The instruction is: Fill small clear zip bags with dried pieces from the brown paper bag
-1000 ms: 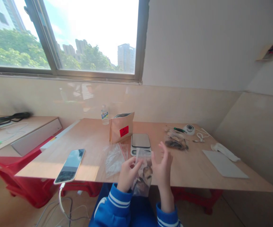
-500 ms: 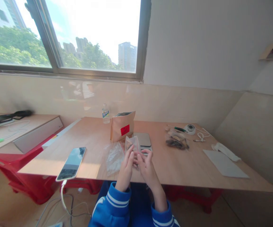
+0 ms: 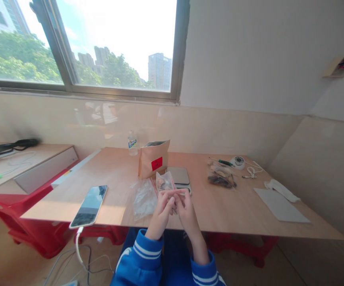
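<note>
Both hands meet at the table's near edge over a small clear zip bag [image 3: 163, 181] with brownish pieces inside. My left hand [image 3: 162, 209] is closed, its thumb and fingers pinching at the bag's near edge. Beside it, my right hand [image 3: 186, 210] is closed on the same edge, fingertips touching those of the left. The fingers hide most of that edge. Just beyond lies a digital scale [image 3: 178, 175], partly covered by the bag. Empty-looking clear plastic bags [image 3: 144, 200] with a red strip lie left of my hands. A brown paper pouch [image 3: 153, 160] with a red label stands open-topped behind.
A phone [image 3: 90, 206] on a white cable lies at the left front. A plastic bottle [image 3: 132, 143] stands near the wall. To the right are a bag of dark and tan pieces [image 3: 220, 176], a screwdriver [image 3: 225, 163], a white camera [image 3: 238, 162] and a white sheet [image 3: 279, 204].
The fingers have come together along the bag's near edge, with the left fingers lowered and bent across toward the right hand. Other things on the table stay in place.
</note>
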A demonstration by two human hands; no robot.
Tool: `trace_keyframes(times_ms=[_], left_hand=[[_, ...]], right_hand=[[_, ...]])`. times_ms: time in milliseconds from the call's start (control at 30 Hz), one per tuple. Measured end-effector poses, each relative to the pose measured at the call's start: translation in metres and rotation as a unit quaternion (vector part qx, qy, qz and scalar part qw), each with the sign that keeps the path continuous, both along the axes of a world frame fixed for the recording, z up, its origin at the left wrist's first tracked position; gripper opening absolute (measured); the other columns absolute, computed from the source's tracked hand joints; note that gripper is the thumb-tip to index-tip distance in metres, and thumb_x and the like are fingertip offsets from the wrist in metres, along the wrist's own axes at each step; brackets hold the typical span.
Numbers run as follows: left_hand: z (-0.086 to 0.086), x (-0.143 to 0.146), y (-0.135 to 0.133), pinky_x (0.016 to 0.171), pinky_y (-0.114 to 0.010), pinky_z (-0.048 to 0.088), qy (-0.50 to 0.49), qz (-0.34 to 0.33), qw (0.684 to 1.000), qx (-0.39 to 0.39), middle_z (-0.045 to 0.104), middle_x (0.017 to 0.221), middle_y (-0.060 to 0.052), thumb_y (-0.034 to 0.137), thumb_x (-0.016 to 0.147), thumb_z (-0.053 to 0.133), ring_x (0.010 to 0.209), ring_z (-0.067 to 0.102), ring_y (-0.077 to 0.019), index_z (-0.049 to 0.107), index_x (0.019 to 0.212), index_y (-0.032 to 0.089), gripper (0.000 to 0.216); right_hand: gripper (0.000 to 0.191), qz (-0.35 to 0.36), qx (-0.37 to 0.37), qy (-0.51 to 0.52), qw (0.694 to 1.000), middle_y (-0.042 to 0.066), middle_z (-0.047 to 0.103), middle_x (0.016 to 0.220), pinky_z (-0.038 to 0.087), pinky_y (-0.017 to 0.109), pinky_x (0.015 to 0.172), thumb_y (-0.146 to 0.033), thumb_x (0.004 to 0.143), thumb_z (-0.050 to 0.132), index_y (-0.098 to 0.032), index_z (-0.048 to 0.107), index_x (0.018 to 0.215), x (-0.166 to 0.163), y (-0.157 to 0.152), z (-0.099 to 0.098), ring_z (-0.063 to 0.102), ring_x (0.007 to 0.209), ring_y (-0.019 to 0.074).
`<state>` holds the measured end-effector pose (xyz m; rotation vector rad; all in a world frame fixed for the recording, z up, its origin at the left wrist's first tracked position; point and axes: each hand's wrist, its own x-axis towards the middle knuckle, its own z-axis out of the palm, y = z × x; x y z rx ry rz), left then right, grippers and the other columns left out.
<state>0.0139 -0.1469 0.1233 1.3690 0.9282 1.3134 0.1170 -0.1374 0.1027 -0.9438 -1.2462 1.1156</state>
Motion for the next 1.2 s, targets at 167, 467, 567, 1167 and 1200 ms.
trace_keyframes(times_ms=[167,467,567,1167,1200], left_hand=[[-0.004,0.0,0.0,0.075,-0.03,0.048,-0.041,0.013,0.999,-0.003,0.058,0.099,-0.007,0.044,0.082,0.053,0.084,0.058,-0.0165,0.056,0.103,0.018,0.034],[-0.004,0.009,-0.002,0.087,-0.035,0.048,-0.043,0.0,0.999,-0.002,0.059,0.113,-0.009,0.044,0.086,0.049,0.096,0.059,-0.0187,0.048,0.112,0.019,0.036],[-0.005,0.009,-0.001,0.091,-0.036,0.046,-0.047,-0.026,0.999,0.0,0.06,0.112,-0.009,0.042,0.085,0.051,0.1,0.059,-0.0196,0.048,0.112,0.019,0.035],[-0.02,0.005,0.011,0.065,-0.026,0.046,-0.041,0.072,0.996,-0.036,0.055,0.07,0.002,0.053,0.08,0.054,0.067,0.056,-0.0132,0.049,0.078,0.018,0.035],[-0.02,0.003,0.012,0.064,-0.026,0.045,-0.036,0.068,0.997,-0.031,0.055,0.069,0.002,0.053,0.08,0.054,0.066,0.055,-0.0128,0.049,0.077,0.018,0.035]], right_hand=[[0.035,-0.031,-0.006,0.018,0.999,0.004,0.066,0.084,0.053,0.027,0.065,-0.053,0.084,0.05,-0.019,0.056,0.091,0.004,0.002,0.0,0.064,0.076,0.0173],[0.034,-0.074,-0.007,0.027,0.997,0.006,0.071,0.085,0.056,0.03,0.064,-0.052,0.081,0.057,-0.021,0.049,0.093,0.006,0.005,-0.005,0.069,0.076,0.0199],[0.032,-0.116,0.012,-0.007,0.993,0.006,0.07,0.082,0.056,0.03,0.065,-0.051,0.082,0.055,-0.02,0.052,0.091,0.009,0.005,-0.004,0.069,0.074,0.0195],[0.027,-0.016,0.011,-0.041,0.999,0.004,0.07,0.087,0.055,0.029,0.066,-0.046,0.083,0.055,-0.022,0.052,0.095,0.002,0.002,-0.004,0.068,0.079,0.0185],[0.026,-0.024,0.025,-0.061,0.998,0.005,0.07,0.09,0.055,0.029,0.069,-0.045,0.083,0.056,-0.022,0.054,0.096,0.004,0.002,-0.003,0.067,0.083,0.0187]])
